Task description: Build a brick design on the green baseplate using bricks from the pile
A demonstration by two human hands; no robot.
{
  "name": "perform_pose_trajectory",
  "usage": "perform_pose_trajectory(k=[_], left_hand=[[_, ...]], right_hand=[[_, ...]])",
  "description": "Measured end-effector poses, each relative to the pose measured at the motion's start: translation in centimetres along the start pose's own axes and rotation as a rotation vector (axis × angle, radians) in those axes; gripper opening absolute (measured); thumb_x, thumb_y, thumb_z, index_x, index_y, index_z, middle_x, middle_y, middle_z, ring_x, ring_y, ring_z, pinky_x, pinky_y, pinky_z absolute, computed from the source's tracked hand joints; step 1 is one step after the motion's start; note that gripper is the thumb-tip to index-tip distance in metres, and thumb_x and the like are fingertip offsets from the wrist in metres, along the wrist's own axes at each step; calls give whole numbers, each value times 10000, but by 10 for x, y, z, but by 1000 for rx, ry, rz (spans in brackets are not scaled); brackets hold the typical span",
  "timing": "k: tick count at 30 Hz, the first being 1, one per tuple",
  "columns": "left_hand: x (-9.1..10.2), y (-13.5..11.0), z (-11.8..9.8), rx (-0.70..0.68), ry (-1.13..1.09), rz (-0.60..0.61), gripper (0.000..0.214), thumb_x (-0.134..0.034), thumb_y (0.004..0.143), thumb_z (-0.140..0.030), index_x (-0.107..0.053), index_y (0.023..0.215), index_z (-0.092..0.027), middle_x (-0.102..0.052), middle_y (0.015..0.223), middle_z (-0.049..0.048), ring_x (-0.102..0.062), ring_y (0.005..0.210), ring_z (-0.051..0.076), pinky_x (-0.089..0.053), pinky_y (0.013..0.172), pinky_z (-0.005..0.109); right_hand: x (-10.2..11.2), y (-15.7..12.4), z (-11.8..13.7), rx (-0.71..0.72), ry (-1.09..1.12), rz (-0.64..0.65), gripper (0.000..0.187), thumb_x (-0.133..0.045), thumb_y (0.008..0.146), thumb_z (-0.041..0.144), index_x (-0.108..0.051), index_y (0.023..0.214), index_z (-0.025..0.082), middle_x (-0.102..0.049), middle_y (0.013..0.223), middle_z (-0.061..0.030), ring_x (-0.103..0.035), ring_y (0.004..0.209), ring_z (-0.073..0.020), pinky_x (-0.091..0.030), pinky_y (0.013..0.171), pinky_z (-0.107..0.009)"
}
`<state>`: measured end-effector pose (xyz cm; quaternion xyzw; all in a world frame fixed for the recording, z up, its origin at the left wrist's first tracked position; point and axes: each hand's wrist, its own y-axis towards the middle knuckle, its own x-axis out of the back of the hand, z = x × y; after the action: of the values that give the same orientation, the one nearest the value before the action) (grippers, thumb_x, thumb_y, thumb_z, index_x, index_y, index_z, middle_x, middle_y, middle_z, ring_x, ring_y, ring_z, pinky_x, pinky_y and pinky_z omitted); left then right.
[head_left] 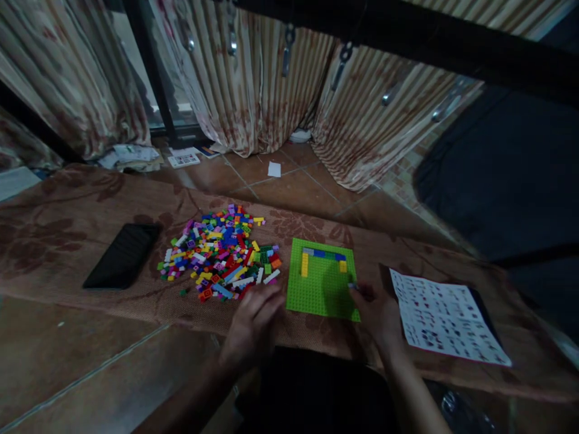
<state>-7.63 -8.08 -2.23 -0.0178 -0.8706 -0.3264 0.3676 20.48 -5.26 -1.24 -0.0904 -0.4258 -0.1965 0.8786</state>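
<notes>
A green baseplate (322, 288) lies on a brown patterned cloth, with yellow, blue and grey bricks (322, 255) set along its far edge. To its left spreads a pile of several loose coloured bricks (220, 253). My left hand (252, 327) rests with fingers spread on the cloth, just below the pile and left of the plate. My right hand (379, 313) is at the plate's right edge, fingers pinched on a small brick (353, 286) that is too dark to make out well.
A black phone (123, 255) lies left of the pile. A printed instruction sheet (446, 318) lies at the right. Tiled floor, papers (131, 155) and curtains (253, 78) are beyond the cloth. A dark bar crosses the top.
</notes>
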Motion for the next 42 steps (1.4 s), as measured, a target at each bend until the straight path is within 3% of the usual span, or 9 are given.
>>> perform_pose_trajectory(k=[4, 7, 17, 30, 42], left_hand=[[-41, 9, -13, -117, -100, 164, 299, -481, 899, -121, -550, 1185, -170, -607, 1230, 103, -562, 1122, 211, -475, 988, 429], [-52, 14, -9, -79, -110, 243, 250, -486, 906, -164, -597, 1129, -174, -611, 1235, 95, -551, 1101, 223, -487, 959, 436], [-50, 18, -7, -20, -76, 390, 204, -482, 914, -209, -634, 1049, -203, -639, 1163, 56, -533, 1050, 224, -392, 1041, 490], [-52, 19, -7, 7, -82, 421, 191, -478, 913, -199, -614, 1046, -202, -633, 1138, 53, -528, 1041, 217, -381, 1041, 474], [-52, 19, -8, 6, -68, 425, 200, -479, 917, -199, -613, 1065, -194, -624, 1155, 44, -514, 1053, 219, -341, 1080, 485]], right_hand=[[-1, 17, -10, 4, -90, -3, 266, -608, 772, 377, -701, 897, 161, -738, 808, -89, -687, 729, -238, -471, 665, -321], [-6, 21, -3, 43, -165, -15, 258, -598, 785, 386, -706, 865, 166, -739, 791, -87, -689, 725, -241, -453, 643, -315], [-21, 24, 1, 96, -264, -28, 245, -611, 802, 401, -704, 862, 183, -744, 808, -77, -688, 732, -230, -433, 625, -304], [-26, 23, 1, 57, -240, -48, 290, -602, 806, 433, -713, 870, 172, -743, 793, -90, -687, 717, -237, -433, 611, -309], [-28, 27, 8, 2, -410, -43, 328, -582, 815, 455, -735, 761, 169, -724, 697, -132, -688, 682, -276, -431, 589, -331]])
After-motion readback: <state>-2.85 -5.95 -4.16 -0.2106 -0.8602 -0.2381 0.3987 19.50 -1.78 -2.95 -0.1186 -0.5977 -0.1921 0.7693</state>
